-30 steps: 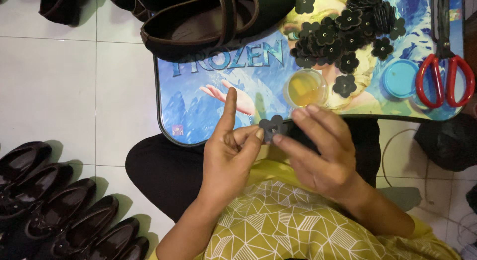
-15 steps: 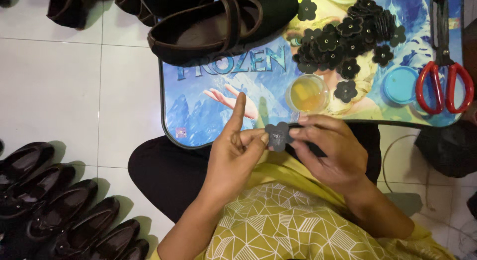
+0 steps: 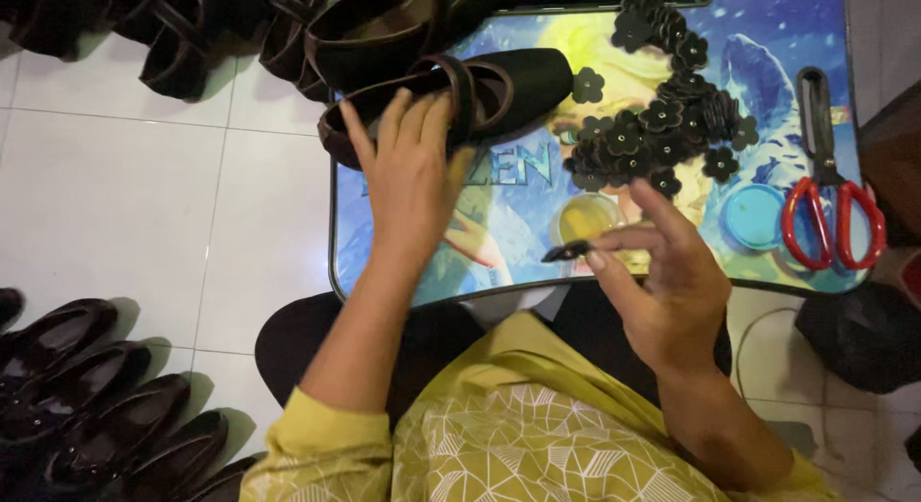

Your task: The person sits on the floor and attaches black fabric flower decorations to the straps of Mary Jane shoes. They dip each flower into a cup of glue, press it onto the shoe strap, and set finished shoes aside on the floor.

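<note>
Left hand spreads flat over the dark shoe on the tray's far left, right hand pinching a black flower piece, seemingly ready for careful placing on the toe.

White tiled floor with dark grout lines, lit evenly from above. A low lap table with a colourful printed top stands on it. Dark shoes lie in rows on the tiles at lower left and upper left.
</note>
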